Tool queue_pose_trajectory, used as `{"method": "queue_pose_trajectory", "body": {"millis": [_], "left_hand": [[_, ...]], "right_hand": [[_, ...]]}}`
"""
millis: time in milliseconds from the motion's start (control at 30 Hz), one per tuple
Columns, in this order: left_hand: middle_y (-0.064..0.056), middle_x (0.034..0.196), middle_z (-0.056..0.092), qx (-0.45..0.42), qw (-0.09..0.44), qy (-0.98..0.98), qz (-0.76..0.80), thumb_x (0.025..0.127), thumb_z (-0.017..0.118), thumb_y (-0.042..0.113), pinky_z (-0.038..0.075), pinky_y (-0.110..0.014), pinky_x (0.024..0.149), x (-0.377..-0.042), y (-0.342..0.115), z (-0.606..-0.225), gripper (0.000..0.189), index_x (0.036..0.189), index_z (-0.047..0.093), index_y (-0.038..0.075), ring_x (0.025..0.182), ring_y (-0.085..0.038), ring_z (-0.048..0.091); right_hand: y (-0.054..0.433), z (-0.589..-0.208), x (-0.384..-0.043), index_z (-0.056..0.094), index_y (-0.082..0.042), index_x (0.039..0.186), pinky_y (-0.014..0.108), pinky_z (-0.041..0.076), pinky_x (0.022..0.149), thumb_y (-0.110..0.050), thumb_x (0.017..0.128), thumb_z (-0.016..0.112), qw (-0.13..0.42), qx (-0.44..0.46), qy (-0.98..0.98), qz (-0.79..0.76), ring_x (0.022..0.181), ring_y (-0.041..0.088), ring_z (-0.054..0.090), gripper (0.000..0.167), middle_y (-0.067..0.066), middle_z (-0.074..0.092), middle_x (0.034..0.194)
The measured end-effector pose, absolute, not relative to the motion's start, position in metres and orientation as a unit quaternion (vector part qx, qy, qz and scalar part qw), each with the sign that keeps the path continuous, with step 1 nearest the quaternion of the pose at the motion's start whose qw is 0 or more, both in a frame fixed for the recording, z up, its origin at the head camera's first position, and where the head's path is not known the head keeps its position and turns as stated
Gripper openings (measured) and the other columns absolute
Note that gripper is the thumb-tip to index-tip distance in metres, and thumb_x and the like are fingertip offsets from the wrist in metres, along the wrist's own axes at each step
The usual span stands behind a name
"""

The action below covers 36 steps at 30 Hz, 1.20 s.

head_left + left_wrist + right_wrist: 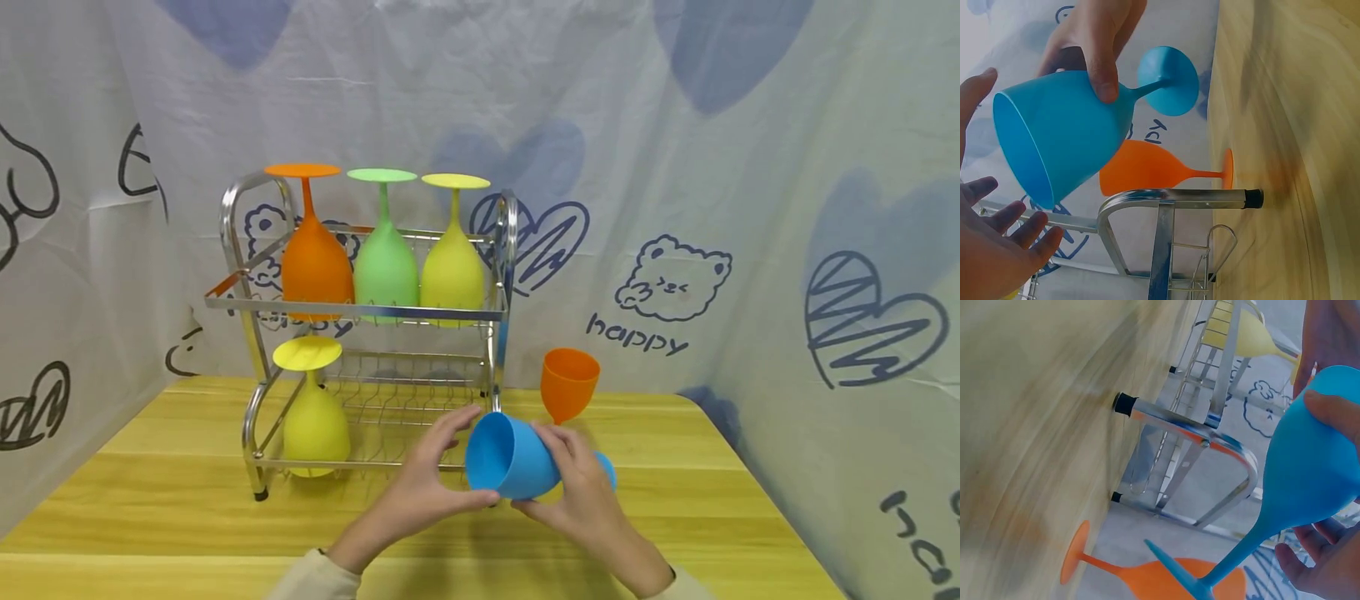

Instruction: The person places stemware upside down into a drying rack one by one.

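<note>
A blue plastic goblet (532, 471) lies tilted on its side in the air over the table, its mouth turned left. My right hand (588, 504) grips it around the bowl near the stem, thumb below and fingers above. Beside the rim, my left hand (416, 487) has its fingers spread, with the thumb right at the lower rim. In the left wrist view the left fingers (1044, 247) are extended and not wrapped around the goblet (1072, 131). The foot and stem of the goblet (1254, 534) show plainly in the right wrist view.
A two-tier metal rack (390, 311) stands left of the hands. Upside down on its top tier are orange (317, 262), green (386, 271) and yellow (453, 271) goblets; another yellow goblet (315, 425) is below. Behind my right hand an orange goblet (568, 379) stands upright on the wooden table (712, 500).
</note>
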<state>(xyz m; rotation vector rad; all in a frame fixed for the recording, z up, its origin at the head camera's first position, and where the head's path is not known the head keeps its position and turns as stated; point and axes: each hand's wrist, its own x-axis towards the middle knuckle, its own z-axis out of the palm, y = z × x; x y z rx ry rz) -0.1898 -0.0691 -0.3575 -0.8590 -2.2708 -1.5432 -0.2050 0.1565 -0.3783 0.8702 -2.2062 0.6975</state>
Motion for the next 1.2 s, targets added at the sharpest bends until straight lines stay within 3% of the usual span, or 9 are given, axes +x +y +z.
{"method": "queue_pose_trajectory", "body": {"millis": [133, 367, 800, 1100, 1200], "left_hand": [[-0.014, 0.144, 0.042, -0.304, 0.124, -0.792, -0.515, 0.073, 0.086, 0.024, 0.047, -0.052, 0.094, -0.189, -0.065, -0.359, 0.085, 0.144, 0.042, 0.01, 0.123, -0.036, 0.047], [-0.015, 0.14, 0.045, -0.3, 0.096, -0.798, -0.513, 0.076, 0.084, 0.028, 0.051, -0.053, 0.088, -0.189, -0.064, -0.357, 0.078, 0.141, 0.045, 0.008, 0.117, -0.039, 0.05], [-0.015, 0.141, 0.043, -0.287, 0.086, -0.81, -0.504, 0.078, 0.082, 0.029, 0.049, -0.058, 0.09, -0.19, -0.064, -0.356, 0.075, 0.142, 0.048, 0.011, 0.119, -0.043, 0.049], [-0.017, 0.134, 0.047, -0.257, 0.111, -0.779, -0.562, 0.077, 0.083, 0.017, 0.049, -0.054, 0.092, -0.191, -0.066, -0.36, 0.069, 0.138, 0.051, 0.008, 0.121, -0.044, 0.047], [-0.019, 0.134, 0.047, -0.231, 0.117, -0.752, -0.607, 0.078, 0.082, 0.01, 0.048, -0.053, 0.092, -0.192, -0.068, -0.362, 0.069, 0.138, 0.05, 0.005, 0.123, -0.044, 0.046]], "right_hand": [[0.154, -0.379, -0.2, 0.053, -0.004, 0.129, 0.053, 0.055, 0.08, -0.024, 0.048, 0.099, 0.347, 0.351, -0.84, 0.226, 0.099, 0.035, 0.057, 0.096, 0.018, 0.056, 0.116], [0.151, -0.379, -0.195, 0.051, -0.007, 0.133, 0.053, 0.054, 0.081, -0.024, 0.05, 0.098, 0.334, 0.35, -0.847, 0.218, 0.101, 0.034, 0.056, 0.097, 0.017, 0.055, 0.119], [0.153, -0.377, -0.195, 0.049, -0.009, 0.134, 0.054, 0.052, 0.084, -0.027, 0.052, 0.098, 0.322, 0.331, -0.865, 0.198, 0.102, 0.034, 0.055, 0.097, 0.016, 0.055, 0.119], [0.154, -0.369, -0.185, 0.044, -0.006, 0.139, 0.059, 0.05, 0.086, -0.023, 0.057, 0.096, 0.316, 0.325, -0.869, 0.196, 0.109, 0.038, 0.053, 0.098, 0.02, 0.052, 0.128], [0.157, -0.366, -0.181, 0.044, -0.005, 0.14, 0.059, 0.049, 0.088, -0.028, 0.067, 0.09, 0.34, 0.342, -0.848, 0.22, 0.114, 0.039, 0.051, 0.089, 0.021, 0.049, 0.133]]}}
